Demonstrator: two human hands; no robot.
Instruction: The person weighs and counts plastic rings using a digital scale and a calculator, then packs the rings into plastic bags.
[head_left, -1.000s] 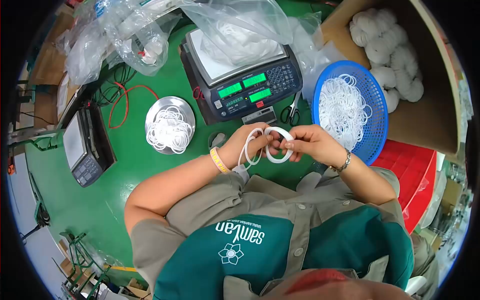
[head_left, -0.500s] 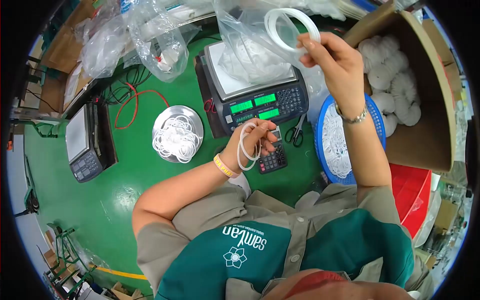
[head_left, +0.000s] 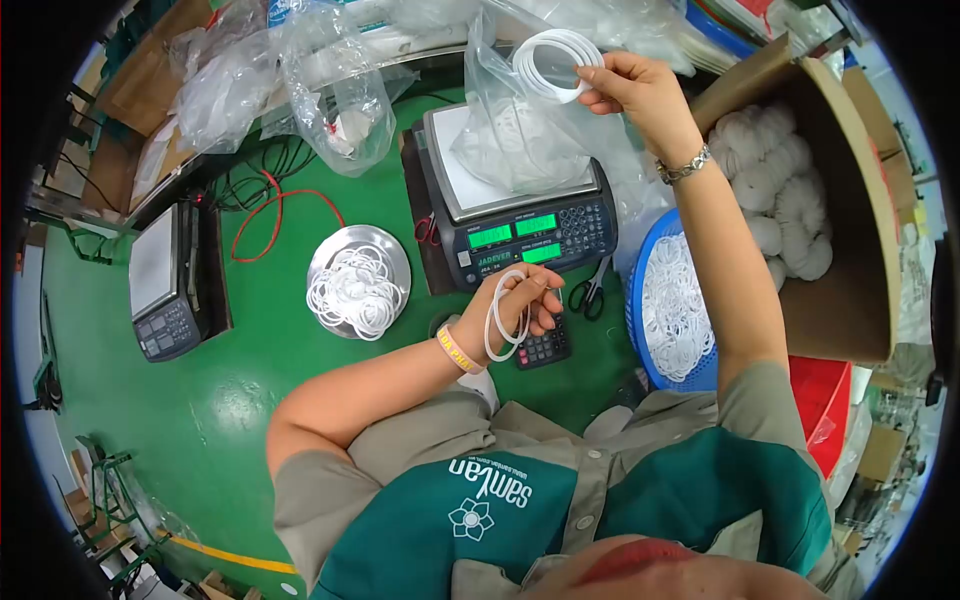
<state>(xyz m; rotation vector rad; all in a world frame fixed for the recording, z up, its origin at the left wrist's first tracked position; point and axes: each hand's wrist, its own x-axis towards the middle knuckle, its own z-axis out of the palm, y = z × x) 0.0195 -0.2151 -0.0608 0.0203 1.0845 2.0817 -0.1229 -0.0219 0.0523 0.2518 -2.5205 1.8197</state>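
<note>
In the head view, my right hand (head_left: 635, 95) is raised at the upper right, pinching a bundle of white rings (head_left: 530, 62) by its edge. The bundle hangs beside a clear plastic bag (head_left: 520, 150), which rests on the digital counting scale (head_left: 450, 165) and holds white contents. Lower down, my left hand (head_left: 520, 305) is closed, fingers curled, with a few thin white rings (head_left: 490, 325) looped at the thumb and palm. It hovers over a calculator (head_left: 540, 350), partly covering it, just in front of the scale's lit green display.
A round metal pan (head_left: 395, 262) of white rings sits left, beside a second scale (head_left: 160, 265). On the right stand a blue basket (head_left: 640, 335) of rings and a cardboard box (head_left: 840, 300) with white bundles. Scissors (head_left: 588, 292) lie near the calculator.
My right hand has shifted slightly left and up with the rings, which now show as a wider, fanned bundle. My left hand has moved a little right and down.
</note>
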